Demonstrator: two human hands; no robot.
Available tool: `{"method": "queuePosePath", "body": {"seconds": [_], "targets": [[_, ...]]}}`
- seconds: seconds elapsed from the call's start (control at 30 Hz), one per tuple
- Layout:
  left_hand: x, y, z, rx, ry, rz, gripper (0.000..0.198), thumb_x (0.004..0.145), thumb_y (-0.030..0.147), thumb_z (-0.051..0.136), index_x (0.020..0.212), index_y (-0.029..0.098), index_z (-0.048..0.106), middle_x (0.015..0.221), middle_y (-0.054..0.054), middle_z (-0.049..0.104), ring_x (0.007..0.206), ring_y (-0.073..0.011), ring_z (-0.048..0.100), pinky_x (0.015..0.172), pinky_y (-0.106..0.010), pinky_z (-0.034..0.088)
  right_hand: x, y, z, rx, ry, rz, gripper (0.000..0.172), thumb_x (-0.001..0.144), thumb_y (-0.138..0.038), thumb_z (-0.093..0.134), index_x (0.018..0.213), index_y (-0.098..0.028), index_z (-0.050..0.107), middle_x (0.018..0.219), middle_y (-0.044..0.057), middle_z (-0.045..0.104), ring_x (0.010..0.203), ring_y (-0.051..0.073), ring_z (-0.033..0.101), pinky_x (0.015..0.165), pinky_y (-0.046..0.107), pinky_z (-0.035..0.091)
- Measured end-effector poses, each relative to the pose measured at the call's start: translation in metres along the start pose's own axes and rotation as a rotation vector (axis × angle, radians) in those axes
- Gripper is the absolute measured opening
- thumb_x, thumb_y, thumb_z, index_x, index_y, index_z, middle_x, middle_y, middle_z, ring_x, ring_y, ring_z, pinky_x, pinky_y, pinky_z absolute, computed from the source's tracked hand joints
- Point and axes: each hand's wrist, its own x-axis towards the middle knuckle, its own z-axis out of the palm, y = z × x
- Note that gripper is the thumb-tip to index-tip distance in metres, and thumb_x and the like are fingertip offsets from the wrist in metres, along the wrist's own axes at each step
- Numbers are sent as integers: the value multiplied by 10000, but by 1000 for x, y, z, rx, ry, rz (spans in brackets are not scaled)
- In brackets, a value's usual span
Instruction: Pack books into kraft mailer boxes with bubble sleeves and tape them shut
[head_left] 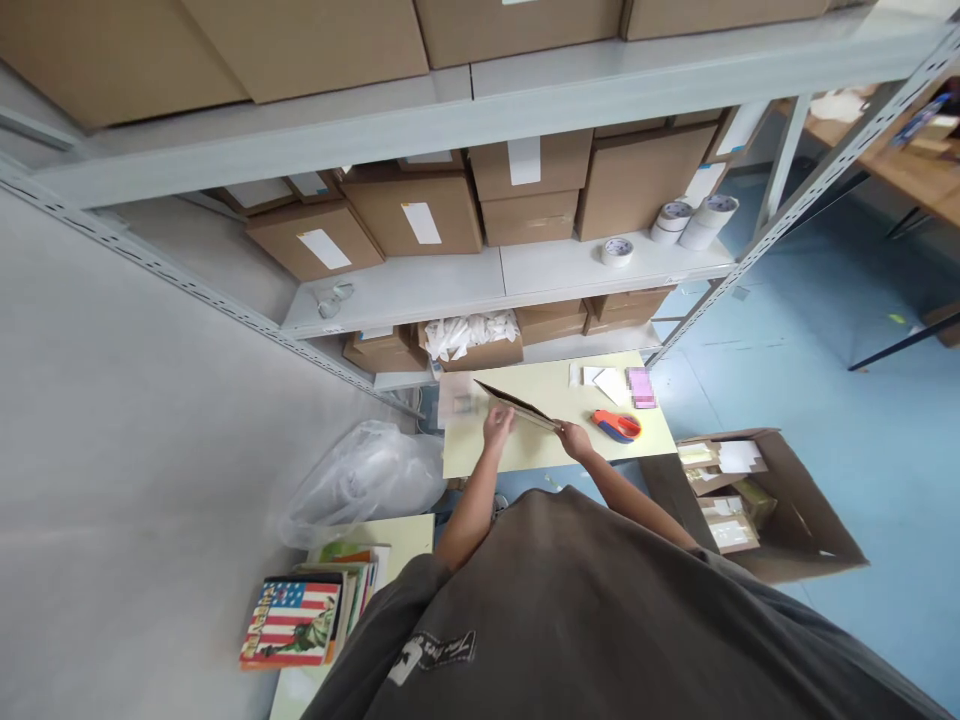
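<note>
Between my two hands is a thin, flat brown piece of cardboard (517, 404), tilted above the pale yellow table (480, 455). My left hand (498, 427) grips its near left edge with bent fingers. At its right end, my right hand (573, 440) pinches the corner. To the right of that hand lies an orange and blue tape dispenser (616, 426). Beyond it are white paper slips (611, 384) and a pink pack (641, 388). A translucent pinkish sheet (456, 398) rests at the table's left end. Whether the cardboard is a single sheet or a folded box, I cannot tell.
Grey shelving (420, 285) with several cartons (411, 212) and tape rolls (617, 252) rises behind the table. An open carton (814, 510) with packed boxes stands on the floor at right. At left are a plastic bag (367, 475) and a stack of books (296, 620).
</note>
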Motion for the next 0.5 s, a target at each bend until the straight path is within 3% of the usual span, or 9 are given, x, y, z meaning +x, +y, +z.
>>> {"method": "queuePosePath", "body": {"seconds": [0.07, 0.17, 0.27, 0.37, 0.5], "targets": [[17, 13, -21, 110, 135, 74, 933, 749, 393, 945, 1568, 234, 527, 1544, -201, 603, 1155, -303, 740, 1003, -421, 590, 5, 2, -17, 65, -7, 40, 123, 840, -362, 779, 909, -268, 819, 861, 81, 814, 983, 344, 766, 957, 410, 557], [39, 27, -50, 192, 114, 141, 1180, 577, 256, 1030, 1624, 248, 487, 1689, -204, 466, 1368, -369, 626, 1113, -438, 533, 6, 7, -35, 136, -35, 63, 111, 769, -376, 793, 790, -267, 786, 759, 48, 786, 915, 340, 760, 930, 435, 582], [50, 32, -64, 204, -35, 167, 1213, 515, 185, 1036, 1609, 266, 516, 1625, -176, 553, 1406, -357, 592, 1173, -456, 486, 5, 6, -39, 253, 8, 51, 237, 738, -384, 796, 950, -278, 808, 921, 49, 826, 1023, 347, 754, 995, 490, 581], [48, 27, -59, 167, -195, 141, 1174, 530, 126, 981, 1606, 261, 532, 1549, -172, 618, 1358, -342, 625, 1153, -466, 501, 6, -2, -32, 424, 9, 6, 481, 743, -429, 763, 1196, -270, 763, 1233, 65, 806, 1204, 319, 708, 1067, 486, 562], [35, 16, -49, 64, -244, 114, 1011, 662, 173, 856, 1613, 290, 536, 1638, -161, 549, 1374, -332, 618, 1062, -442, 560, 9, -16, -14, 481, -80, -8, 701, 746, -461, 752, 1417, -288, 647, 1428, 73, 718, 1290, 284, 666, 1074, 454, 565]]}}
